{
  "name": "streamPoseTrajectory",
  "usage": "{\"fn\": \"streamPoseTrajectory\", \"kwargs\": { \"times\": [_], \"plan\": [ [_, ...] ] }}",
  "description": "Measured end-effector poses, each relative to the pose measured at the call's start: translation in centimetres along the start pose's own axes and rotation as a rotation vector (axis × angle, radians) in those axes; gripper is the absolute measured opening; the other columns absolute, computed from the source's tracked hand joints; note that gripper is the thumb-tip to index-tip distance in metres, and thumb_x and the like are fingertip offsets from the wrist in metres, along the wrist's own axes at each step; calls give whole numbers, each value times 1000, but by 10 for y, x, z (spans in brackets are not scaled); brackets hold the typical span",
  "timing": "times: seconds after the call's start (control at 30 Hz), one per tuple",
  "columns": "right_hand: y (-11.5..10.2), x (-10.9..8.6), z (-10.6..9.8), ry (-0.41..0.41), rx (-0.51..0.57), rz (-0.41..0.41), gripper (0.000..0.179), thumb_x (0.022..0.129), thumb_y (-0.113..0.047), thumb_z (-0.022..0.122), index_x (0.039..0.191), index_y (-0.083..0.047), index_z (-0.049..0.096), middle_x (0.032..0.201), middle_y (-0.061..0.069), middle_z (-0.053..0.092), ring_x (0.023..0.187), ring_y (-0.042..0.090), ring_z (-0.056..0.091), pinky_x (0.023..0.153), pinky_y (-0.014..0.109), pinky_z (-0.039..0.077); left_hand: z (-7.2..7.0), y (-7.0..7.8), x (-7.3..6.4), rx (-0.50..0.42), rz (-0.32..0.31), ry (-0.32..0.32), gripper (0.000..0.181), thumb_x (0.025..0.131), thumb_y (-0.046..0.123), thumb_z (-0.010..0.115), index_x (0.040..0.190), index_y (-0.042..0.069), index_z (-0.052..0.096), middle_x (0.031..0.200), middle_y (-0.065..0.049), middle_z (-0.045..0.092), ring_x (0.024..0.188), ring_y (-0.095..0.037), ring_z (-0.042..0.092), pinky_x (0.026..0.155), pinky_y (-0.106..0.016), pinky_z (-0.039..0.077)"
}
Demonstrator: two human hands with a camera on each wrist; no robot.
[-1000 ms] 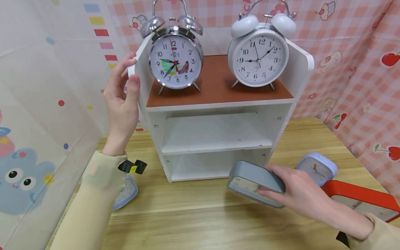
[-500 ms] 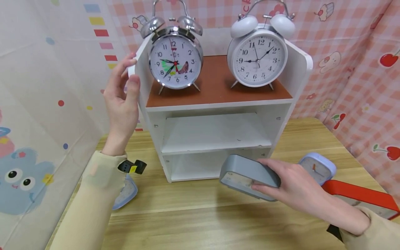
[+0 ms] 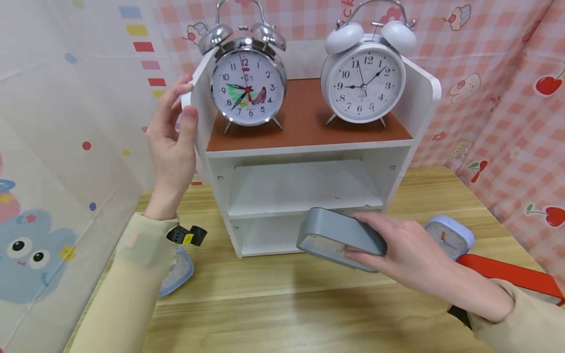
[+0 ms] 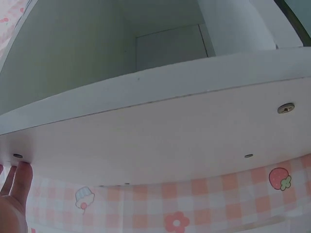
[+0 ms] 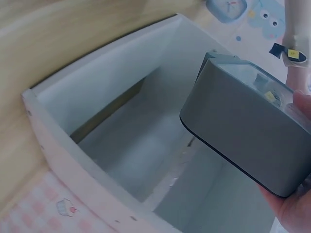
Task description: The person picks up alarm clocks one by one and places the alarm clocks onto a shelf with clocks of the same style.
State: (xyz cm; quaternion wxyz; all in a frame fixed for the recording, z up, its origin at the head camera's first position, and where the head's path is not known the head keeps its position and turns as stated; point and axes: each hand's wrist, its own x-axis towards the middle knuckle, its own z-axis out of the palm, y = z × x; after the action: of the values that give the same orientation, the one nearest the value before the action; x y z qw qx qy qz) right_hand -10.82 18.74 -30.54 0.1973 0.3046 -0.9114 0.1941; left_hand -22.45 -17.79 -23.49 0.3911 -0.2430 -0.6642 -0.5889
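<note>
My right hand [image 3: 410,247] holds a grey box-shaped clock [image 3: 337,233] with rounded corners, fingers on its back and thumb at its pale face. The clock is tilted, off the tabletop, before the bottom compartment of a white shelf unit [image 3: 309,144]. In the right wrist view, the grey clock [image 5: 243,124] is close to the shelf opening. My left hand [image 3: 172,142] rests its fingers and thumb against the upper left side panel; part of that hand [image 4: 17,194] shows at the panel's outer face in the left wrist view.
On the brown top stand a silver twin-bell alarm clock [image 3: 248,88] and a white one [image 3: 364,83]. A blue clock [image 3: 449,238] and a red clock [image 3: 512,277] lie right on the wooden table [image 3: 247,314]. Another blue clock [image 3: 178,274] is partly behind my left forearm.
My right hand has carried the grey clock leftward and slightly up, closer to the bottom compartment. The left hand has stayed at the side panel.
</note>
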Motion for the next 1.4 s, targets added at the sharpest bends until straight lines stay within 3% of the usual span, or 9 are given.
{"fn": "streamPoseTrajectory", "kwargs": {
  "times": [0.33,0.5,0.77,1.4],
  "plan": [
    [-12,22,-5,25,-6,-68,62,77,-31,94,131,-16,68,112,-3,79,82,8,71,68,32,58,0,0,0,0,7,-2,75,92,66,69,138,7,62,157,-5,58,140,-23,60,108,-25,57],
    [-15,34,-5,40,-17,-103,58,79,-31,92,128,-13,68,109,-2,78,82,8,69,67,33,58,1,0,0,8,5,-5,75,93,65,68,139,6,61,158,-6,57,142,-22,58,111,-26,56],
    [-21,56,-7,44,-39,-116,56,81,-34,91,126,-9,68,107,2,79,82,12,70,69,37,59,0,-1,-1,4,-1,4,73,93,64,69,139,7,61,158,-10,56,140,-23,60,108,-24,57],
    [-29,91,-7,0,-84,-122,60,86,-37,88,132,-4,65,116,8,78,93,21,76,78,44,63,0,-1,0,-2,0,3,71,94,62,69,139,7,61,158,-7,58,140,-24,60,108,-25,57]
  ]
}}
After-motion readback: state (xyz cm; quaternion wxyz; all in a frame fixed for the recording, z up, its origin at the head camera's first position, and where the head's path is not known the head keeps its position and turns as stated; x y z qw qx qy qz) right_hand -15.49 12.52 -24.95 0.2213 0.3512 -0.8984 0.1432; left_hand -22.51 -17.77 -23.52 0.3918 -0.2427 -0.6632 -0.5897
